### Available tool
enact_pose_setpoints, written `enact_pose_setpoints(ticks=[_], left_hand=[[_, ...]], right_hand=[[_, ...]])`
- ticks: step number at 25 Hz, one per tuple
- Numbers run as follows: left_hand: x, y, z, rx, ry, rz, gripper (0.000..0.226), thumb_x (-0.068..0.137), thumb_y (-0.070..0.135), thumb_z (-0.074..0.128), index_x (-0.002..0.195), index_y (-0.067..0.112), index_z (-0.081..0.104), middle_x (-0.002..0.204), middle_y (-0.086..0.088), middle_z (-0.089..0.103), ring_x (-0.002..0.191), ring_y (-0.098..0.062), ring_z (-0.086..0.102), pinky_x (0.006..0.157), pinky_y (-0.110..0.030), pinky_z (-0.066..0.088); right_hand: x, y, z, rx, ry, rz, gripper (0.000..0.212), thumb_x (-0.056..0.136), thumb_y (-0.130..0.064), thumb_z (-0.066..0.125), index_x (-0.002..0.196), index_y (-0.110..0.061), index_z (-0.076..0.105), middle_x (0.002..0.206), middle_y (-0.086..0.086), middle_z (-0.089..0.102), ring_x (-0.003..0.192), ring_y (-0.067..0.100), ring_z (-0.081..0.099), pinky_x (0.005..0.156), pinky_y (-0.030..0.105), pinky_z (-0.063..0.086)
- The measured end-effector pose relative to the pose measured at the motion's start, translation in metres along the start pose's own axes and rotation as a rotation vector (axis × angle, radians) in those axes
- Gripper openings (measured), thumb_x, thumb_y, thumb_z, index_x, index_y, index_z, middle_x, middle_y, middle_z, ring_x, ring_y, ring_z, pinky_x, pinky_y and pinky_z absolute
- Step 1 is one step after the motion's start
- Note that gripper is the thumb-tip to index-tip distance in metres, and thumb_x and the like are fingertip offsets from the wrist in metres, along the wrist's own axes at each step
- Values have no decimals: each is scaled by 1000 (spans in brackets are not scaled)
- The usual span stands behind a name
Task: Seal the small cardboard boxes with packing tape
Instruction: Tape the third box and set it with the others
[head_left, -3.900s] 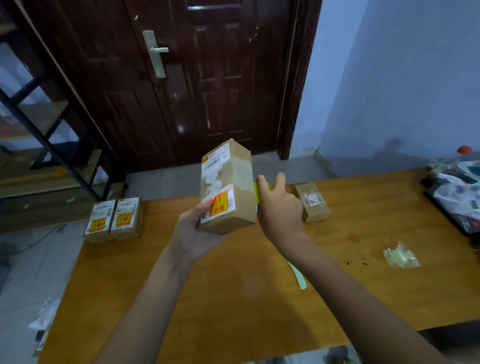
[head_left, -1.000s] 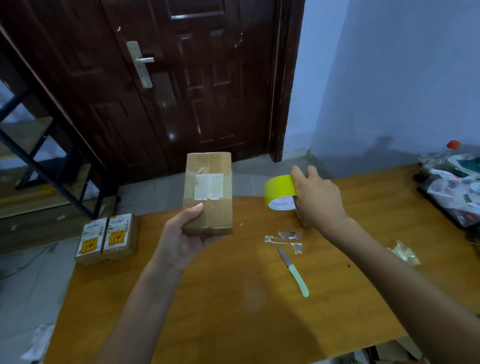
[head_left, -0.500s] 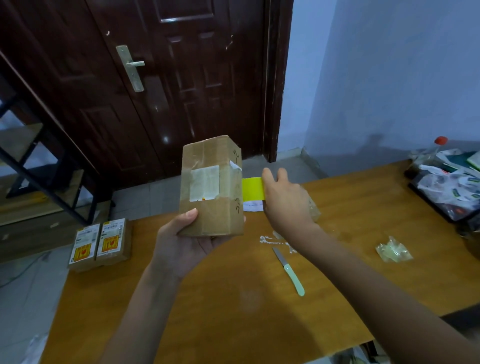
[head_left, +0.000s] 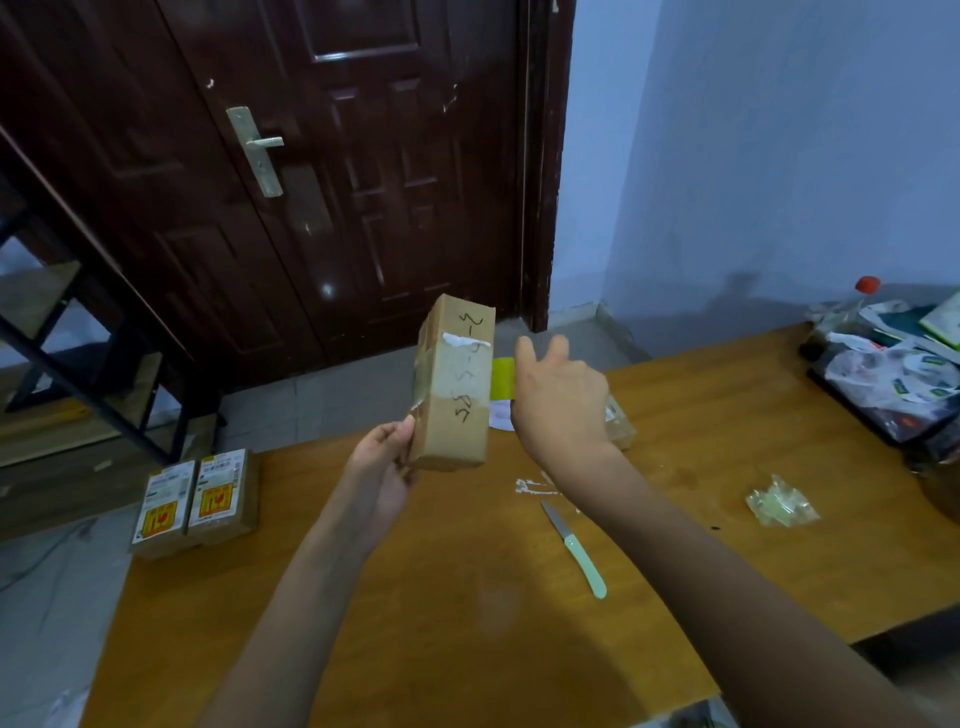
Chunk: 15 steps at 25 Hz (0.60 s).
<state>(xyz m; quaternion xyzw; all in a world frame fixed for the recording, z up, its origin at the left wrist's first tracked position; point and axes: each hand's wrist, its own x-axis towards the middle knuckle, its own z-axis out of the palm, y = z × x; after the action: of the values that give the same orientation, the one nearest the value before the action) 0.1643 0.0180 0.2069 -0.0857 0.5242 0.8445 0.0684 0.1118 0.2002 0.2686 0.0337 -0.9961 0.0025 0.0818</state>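
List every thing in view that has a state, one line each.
held box: upright in the air, gripped at its lower left edge by the left hand
yellow tape roll: held against the box's right side by the right hand
knife: lying flat on the table
two labelled boxes: side by side at the table's left corner
door: closed

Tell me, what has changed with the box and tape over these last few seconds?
The left hand has turned the box, so its handwritten side now faces the camera. The right hand swung the yellow tape roll away, then back against the box. The knife and two labelled boxes stayed put.
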Motion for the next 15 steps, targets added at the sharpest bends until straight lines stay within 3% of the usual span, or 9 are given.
enact_pose_setpoints(ticks=[4,9,12,14,15], left_hand=[[-6,-3,8,344,119,51,40,78,35,67,108,11,61,107,-9,67,105,-28,61,89,-35,50],[-8,-1,18,664,263,160,12,95,23,56,104,16,60,102,-2,66,98,-15,62,75,-23,50],[-8,-4,17,602,206,-5,28,92,47,55,104,22,59,104,0,66,99,-16,63,84,-31,53],[-7,-3,16,606,141,-122,55,73,59,72,107,20,56,106,-4,66,98,-19,65,89,-38,55],[-5,-5,18,616,149,-161,66,64,56,81,110,17,54,107,-5,65,98,-20,65,89,-39,56]], right_hand=[[4,4,9,-67,-79,14,26,87,-11,54,109,-14,41,88,9,36,48,17,31,43,27,23],[6,-3,17,-154,-136,-24,26,89,-17,59,109,-12,43,85,10,38,51,16,34,43,26,26],[4,-7,19,-168,-135,-49,26,89,-17,59,111,-11,46,86,9,39,51,15,34,43,26,27],[1,-9,18,-169,-126,-67,26,89,-17,60,111,-10,47,86,9,38,51,15,34,41,26,27],[1,-12,17,-175,-113,-80,26,89,-17,60,111,-9,48,86,9,37,51,14,34,41,25,27]])
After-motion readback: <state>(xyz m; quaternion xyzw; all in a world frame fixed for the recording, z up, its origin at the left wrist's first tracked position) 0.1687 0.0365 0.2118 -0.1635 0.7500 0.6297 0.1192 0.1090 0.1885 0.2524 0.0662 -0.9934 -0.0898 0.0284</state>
